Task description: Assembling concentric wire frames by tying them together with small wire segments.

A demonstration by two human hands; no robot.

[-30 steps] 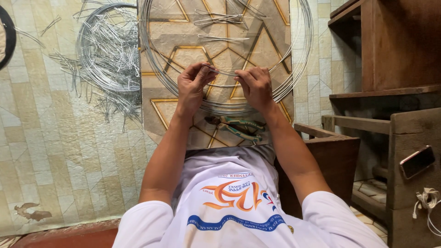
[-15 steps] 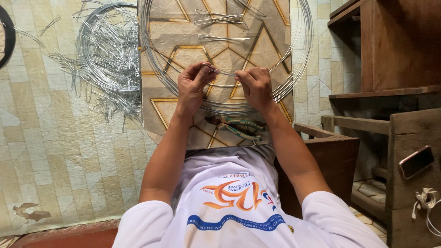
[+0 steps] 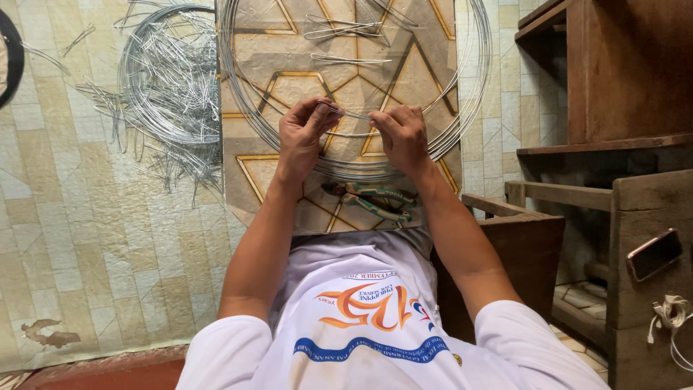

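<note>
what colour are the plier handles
Green with orange trim, on the pliers below the hands, head view.

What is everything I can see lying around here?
short wire piece: one, silver, pinched between both hands
large wire coil: one, silver, on the patterned board
patterned board: one, tan with gold lines, on the floor
pliers: one pair, green-handled, on the board near the person
tangled wire pile: one, silver, floor at left
bent wire pieces: several, silver, top of board
phone: one, dark, on wooden furniture at right
left hand: one, holding wire
right hand: one, holding wire
</note>
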